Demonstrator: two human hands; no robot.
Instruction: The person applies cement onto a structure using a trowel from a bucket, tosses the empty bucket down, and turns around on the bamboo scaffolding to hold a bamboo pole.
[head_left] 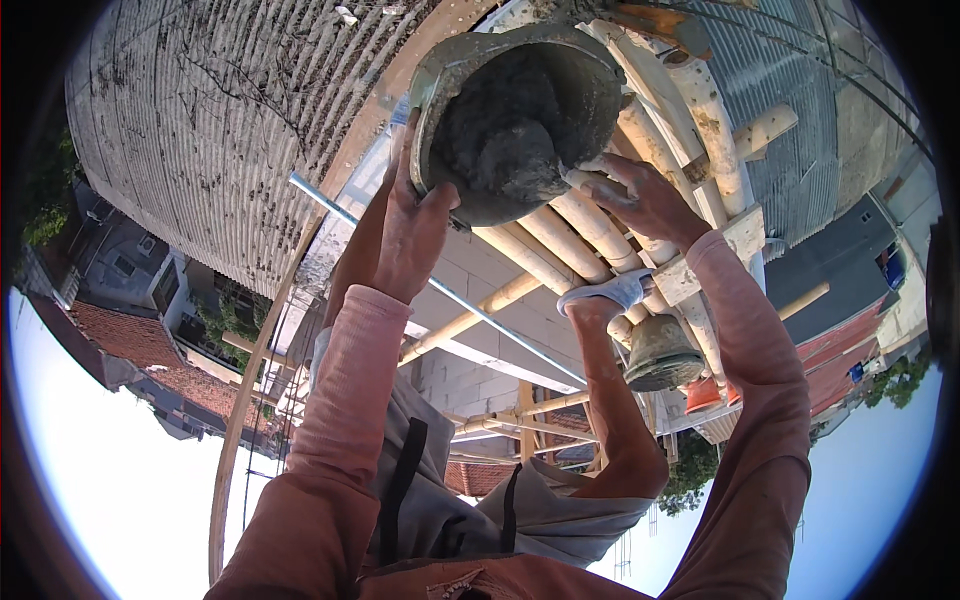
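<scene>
Rooftops and bright sky show all around, with a grey ribbed roof (190,130) off to the left and bamboo poles (560,240) running just behind the hands. Both arms in pink sleeves (350,370) reach up to a round bucket (515,110) caked with grey cement. The left hand (415,235) presses flat against the bucket's near left side, fingers wrapped up on it, holding it. The right hand (645,200) touches the bucket's right edge with its fingers spread, so it steadies more than grabs. The bucket sits between the two hands, tipped so its dirty bottom faces us. Just below the right hand, another person's leg and sandal (605,292) stand on the poles, with a second bucket (660,352) beside it. It looks like the bucket is being passed at arm's reach. I think a firmer right-hand grip is needed next.
</scene>
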